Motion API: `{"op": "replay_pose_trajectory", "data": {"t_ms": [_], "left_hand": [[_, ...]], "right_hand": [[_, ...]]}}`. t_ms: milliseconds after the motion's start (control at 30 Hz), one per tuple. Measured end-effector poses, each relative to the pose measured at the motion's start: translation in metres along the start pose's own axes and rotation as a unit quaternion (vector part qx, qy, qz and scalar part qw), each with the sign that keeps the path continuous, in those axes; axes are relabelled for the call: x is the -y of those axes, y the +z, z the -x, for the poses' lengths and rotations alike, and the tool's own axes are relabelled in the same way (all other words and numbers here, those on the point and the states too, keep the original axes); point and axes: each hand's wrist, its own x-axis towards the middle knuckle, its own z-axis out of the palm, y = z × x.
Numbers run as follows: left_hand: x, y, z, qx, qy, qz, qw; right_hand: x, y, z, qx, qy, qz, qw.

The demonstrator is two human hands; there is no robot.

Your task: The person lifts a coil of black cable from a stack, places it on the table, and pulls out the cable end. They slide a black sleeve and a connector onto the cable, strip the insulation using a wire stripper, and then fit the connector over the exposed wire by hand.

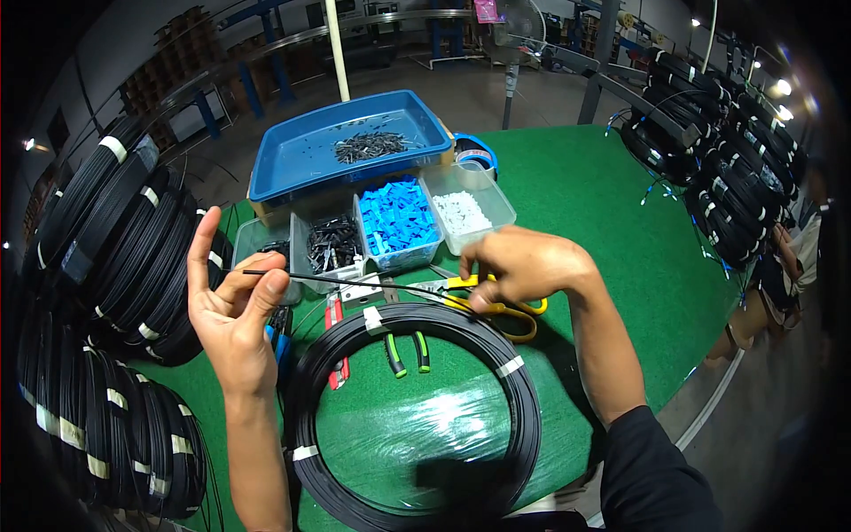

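Observation:
My left hand [235,315] pinches a thin black cable [355,282] near its end between thumb and fingers, with the index finger raised. To the right, the cable slants down toward my right hand [523,266], whose fingers are curled and slightly blurred. Whether those fingers grip the cable is hidden. Under the right hand lie yellow-handled scissors [519,335]. Below both hands rests a large coil of black cable [523,408], bound with white tape. Red-handled pliers [337,368] and a green-and-black-handled tool [395,356] show inside the coil.
Clear bins behind hold black pieces [333,244], blue clips [399,217] and white pieces [461,213]. A blue tray [266,168] with black bits stands farther back. Cable coils pile up at left [133,257] and right [745,168]. A green mat [567,168] covers the table.

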Motion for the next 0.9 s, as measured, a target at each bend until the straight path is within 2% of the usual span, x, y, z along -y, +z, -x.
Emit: {"op": "replay_pose_trajectory", "data": {"t_ms": [33, 133, 167, 233, 467, 533, 567, 667, 733, 800, 833, 867, 900], "left_hand": [[0.0, -0.001, -0.002, 0.001, -0.008, 0.003, 1.0], [0.008, -0.005, -0.006, -0.001, -0.01, 0.004, 1.0], [0.009, -0.006, -0.006, -0.002, -0.025, 0.009, 1.0], [0.012, -0.008, -0.007, -0.001, -0.046, 0.028, 0.999], [0.032, -0.017, -0.015, 0.022, -0.085, 0.059, 0.994], [0.039, -0.02, -0.015, 0.017, -0.09, 0.056, 0.994], [0.041, -0.02, -0.015, 0.012, -0.091, 0.046, 0.995], [0.041, -0.018, -0.015, 0.001, -0.095, 0.02, 0.995], [0.042, -0.017, -0.015, -0.012, -0.085, 0.024, 0.996], [0.041, -0.017, -0.014, -0.015, -0.086, 0.009, 0.996], [0.041, -0.018, -0.014, -0.013, -0.093, 0.009, 0.996], [0.042, -0.016, -0.013, -0.006, -0.095, 0.021, 0.995], [0.041, -0.015, -0.012, 0.0, -0.094, 0.026, 0.995]], "right_hand": [[-0.007, 0.002, 0.001, 0.092, 0.043, 0.002, 0.995], [-0.035, 0.021, -0.018, 0.174, -0.019, -0.041, 0.984], [-0.037, 0.025, -0.023, 0.175, -0.023, -0.042, 0.983], [-0.041, 0.031, -0.03, 0.243, 0.01, -0.127, 0.962], [-0.049, 0.029, -0.034, 0.266, -0.054, -0.194, 0.943], [-0.053, 0.028, -0.033, 0.2, -0.047, -0.216, 0.955], [-0.053, 0.028, -0.034, 0.201, -0.051, -0.213, 0.955], [-0.051, 0.028, -0.034, 0.129, -0.035, -0.228, 0.965], [-0.051, 0.028, -0.036, 0.107, -0.062, -0.226, 0.966], [-0.051, 0.03, -0.039, 0.048, -0.066, -0.305, 0.949], [-0.048, 0.031, -0.04, 0.003, -0.107, -0.301, 0.948], [-0.044, 0.032, -0.041, 0.002, -0.11, -0.298, 0.948], [-0.038, 0.032, -0.043, -0.041, -0.113, -0.304, 0.945]]}}
